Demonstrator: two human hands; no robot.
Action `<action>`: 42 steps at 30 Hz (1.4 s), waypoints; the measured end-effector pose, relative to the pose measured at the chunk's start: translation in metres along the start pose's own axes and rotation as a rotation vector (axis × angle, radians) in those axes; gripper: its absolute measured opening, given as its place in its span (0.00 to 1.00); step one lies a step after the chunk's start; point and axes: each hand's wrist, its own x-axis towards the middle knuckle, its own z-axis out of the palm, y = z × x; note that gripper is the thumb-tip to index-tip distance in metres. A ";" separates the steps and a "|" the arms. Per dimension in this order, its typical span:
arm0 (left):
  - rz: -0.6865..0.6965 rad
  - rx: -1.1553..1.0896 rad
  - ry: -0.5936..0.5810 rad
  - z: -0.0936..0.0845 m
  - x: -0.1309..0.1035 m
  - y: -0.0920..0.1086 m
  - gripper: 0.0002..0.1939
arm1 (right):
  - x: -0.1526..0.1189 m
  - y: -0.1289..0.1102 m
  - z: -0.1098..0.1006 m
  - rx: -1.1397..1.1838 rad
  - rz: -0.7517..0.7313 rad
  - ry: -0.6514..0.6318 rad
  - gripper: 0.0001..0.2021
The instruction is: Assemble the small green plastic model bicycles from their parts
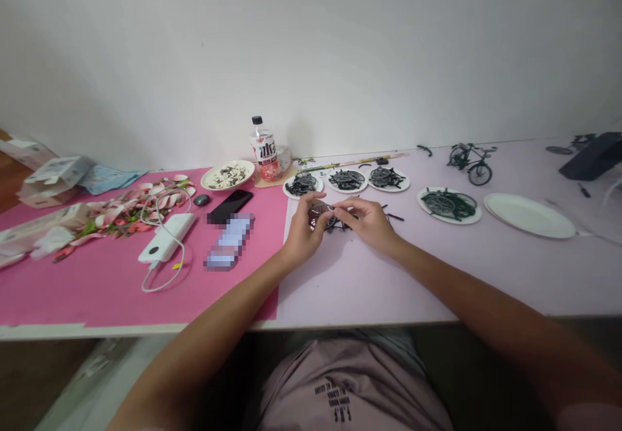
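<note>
In the head view my left hand [305, 231] is closed around a small dark spoked wheel [319, 210], its thumb and fingers gripping the rim. My right hand [368, 225] is pinched at the wheel's right side, thumb and fingertips together. Whatever small part sits between those fingertips is hidden. Below both hands, loose black miniature bicycle parts [335, 225] lie on the pale tabletop, partly covered by my fingers. Just behind stand a left plate [287, 193], a middle plate [365, 185] and a right plate [407, 185], each holding dark wheels and frame pieces.
To the right are a plate of green parts [475, 218], an assembled model bicycle [470, 162] and a white oval plate [534, 216]. Leftward lie a black phone [230, 207], a lit phone [228, 242], a cabled power bank [166, 238] and artificial petals [138, 207]. A bottle [266, 152] stands behind.
</note>
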 end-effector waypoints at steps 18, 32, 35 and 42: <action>-0.017 -0.064 0.076 0.000 0.003 0.006 0.15 | -0.007 -0.017 0.005 -0.231 -0.399 0.109 0.08; -0.184 -0.213 0.106 0.003 0.005 0.001 0.20 | -0.009 -0.021 0.009 -0.261 -0.413 0.134 0.07; -0.194 -0.217 0.152 0.002 0.006 -0.004 0.20 | -0.007 -0.013 0.012 -0.220 -0.399 0.132 0.07; -0.082 -0.217 0.104 0.001 0.006 0.007 0.21 | -0.005 -0.012 0.009 -0.286 -0.558 0.183 0.04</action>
